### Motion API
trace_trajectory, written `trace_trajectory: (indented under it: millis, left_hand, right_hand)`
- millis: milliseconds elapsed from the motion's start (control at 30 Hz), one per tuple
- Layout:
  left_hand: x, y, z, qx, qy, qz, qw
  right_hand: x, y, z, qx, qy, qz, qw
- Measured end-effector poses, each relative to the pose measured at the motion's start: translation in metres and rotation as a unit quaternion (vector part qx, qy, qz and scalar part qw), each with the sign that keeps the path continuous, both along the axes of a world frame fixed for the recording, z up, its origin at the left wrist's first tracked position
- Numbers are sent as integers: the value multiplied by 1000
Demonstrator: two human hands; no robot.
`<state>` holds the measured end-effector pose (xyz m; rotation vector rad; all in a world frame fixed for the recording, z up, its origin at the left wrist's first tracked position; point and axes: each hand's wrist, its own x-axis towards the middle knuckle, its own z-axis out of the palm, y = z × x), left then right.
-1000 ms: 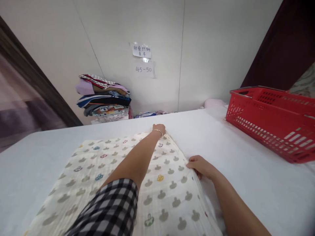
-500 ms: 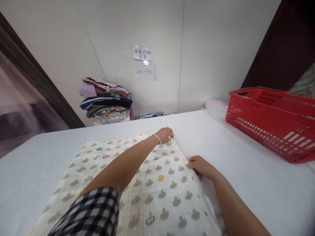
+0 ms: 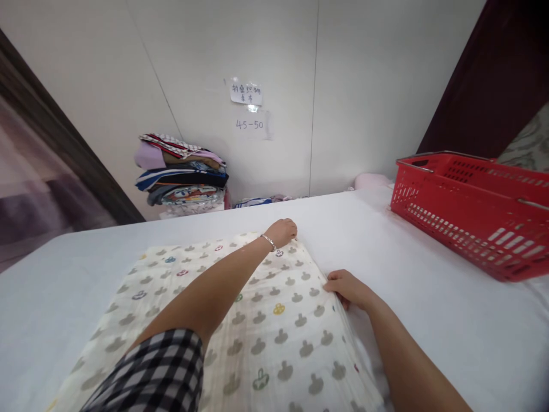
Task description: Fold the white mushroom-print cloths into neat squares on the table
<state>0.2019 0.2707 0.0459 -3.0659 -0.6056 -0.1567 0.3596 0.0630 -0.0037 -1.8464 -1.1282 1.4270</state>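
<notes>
A cream cloth (image 3: 257, 332) printed with grey and a few coloured mushroom shapes lies folded in layers on the white table. My left hand (image 3: 283, 231) reaches across it and grips its far right corner, fingers closed; a bracelet circles that wrist. Along the cloth's right edge, nearer to me, my right hand (image 3: 346, 287) pinches the layered edge between thumb and fingers. My left forearm and checked sleeve cover part of the cloth's middle.
On the right of the table (image 3: 429, 320) stands a red plastic basket (image 3: 454, 217) with metal handles. A stack of folded fabrics (image 3: 184, 171) is at the back left by the wall, below and left of two paper signs (image 3: 246, 92). Dark curtains hang at both sides.
Both hands keep their hold on the cloth's right side. The whole view has shifted slightly; the cloth looks almost unchanged.
</notes>
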Motion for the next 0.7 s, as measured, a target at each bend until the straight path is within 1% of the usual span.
trace_trajectory:
  millis: [133, 267, 433, 567, 700]
  left_hand:
    - [4, 0, 5, -7, 15, 4, 1000]
    - [13, 0, -1, -13, 44, 18, 999]
    - [20, 2, -8, -10, 58, 40, 998]
    - [18, 0, -10, -8, 58, 20, 998]
    - [8, -4, -6, -4, 43, -8, 999]
  right_hand:
    - [-1, -1, 2, 2, 0, -4, 1000]
    - [0, -1, 2, -3, 1, -5, 1000]
    - [1, 0, 1, -3, 1, -3, 1000]
    - [0, 0, 0, -2, 2, -1, 1000]
    - [0, 0, 0, 5, 3, -3, 1000]
